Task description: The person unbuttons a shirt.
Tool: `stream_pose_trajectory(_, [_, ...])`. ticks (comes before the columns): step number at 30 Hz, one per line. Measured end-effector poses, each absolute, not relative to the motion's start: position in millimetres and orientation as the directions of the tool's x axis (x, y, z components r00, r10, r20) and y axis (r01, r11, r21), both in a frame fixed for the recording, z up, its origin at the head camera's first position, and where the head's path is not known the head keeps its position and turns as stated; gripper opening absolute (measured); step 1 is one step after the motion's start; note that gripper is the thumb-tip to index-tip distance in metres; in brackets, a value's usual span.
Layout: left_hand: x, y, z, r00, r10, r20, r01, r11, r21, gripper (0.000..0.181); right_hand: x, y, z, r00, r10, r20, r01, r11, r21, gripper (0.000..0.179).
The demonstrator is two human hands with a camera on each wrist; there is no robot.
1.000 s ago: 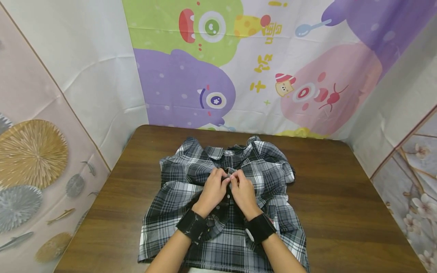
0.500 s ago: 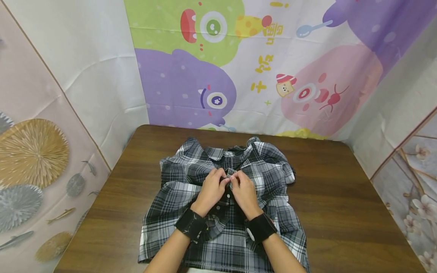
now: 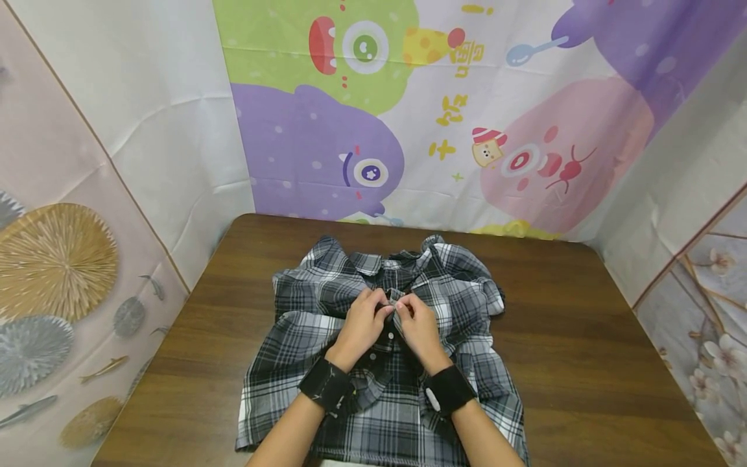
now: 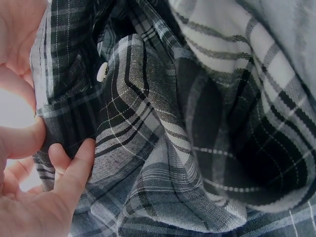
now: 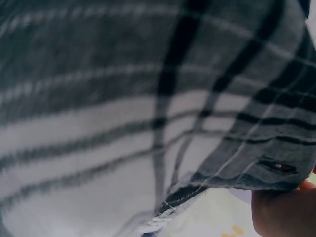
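Note:
A grey, black and white plaid shirt [image 3: 362, 428] lies spread on the table, collar at the far side. My left hand [image 3: 363, 324] pinches the front placket just below the collar. Beside it, my right hand [image 3: 421, 327] pinches the placket's other edge, fingertips almost meeting the left ones. Below the hands a white button [image 3: 390, 336] shows on the dark placket. The left wrist view has fingers [image 4: 74, 173] against the cloth and a pale button [image 4: 102, 72]. In the right wrist view, a buttonhole [image 5: 279, 167] sits near a fingertip [image 5: 286, 212]. The pinched spot itself is hidden.
The brown wooden table [image 3: 583, 363] extends on both sides of the shirt. A cartoon-printed cloth [image 3: 327, 149] hangs behind it, with patterned sheets at left and right. Black bands [image 3: 328, 387] circle both wrists.
The right hand and its wrist have shifted very slightly to the right. Both hands stay at the same place on the placket, and the shirt lies almost unchanged.

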State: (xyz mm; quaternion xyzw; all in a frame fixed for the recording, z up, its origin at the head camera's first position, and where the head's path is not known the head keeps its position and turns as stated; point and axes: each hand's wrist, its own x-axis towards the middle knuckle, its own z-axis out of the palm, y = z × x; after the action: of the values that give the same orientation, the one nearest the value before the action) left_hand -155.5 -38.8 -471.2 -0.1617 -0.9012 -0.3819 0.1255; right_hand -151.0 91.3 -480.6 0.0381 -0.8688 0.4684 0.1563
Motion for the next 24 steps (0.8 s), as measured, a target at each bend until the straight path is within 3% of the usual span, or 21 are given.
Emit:
stream_pose_trajectory(11, [-155.9,-37.9,-472.5,-0.916,0.199,0.350,0.393,0.628,0.672,0.015,-154.2,95.3,-481.7,-0.974,0.094,0.208,-0.142,0.466,-0.873,0.011])
stream_pose_trajectory(24, [-156.5,-36.1,-474.8,-0.912,0.190,0.364,0.405,0.560,0.722,0.016,-154.1,97.0,-477.8,-0.993,0.103,0.058,-0.029,0.264,-0.964,0.015])
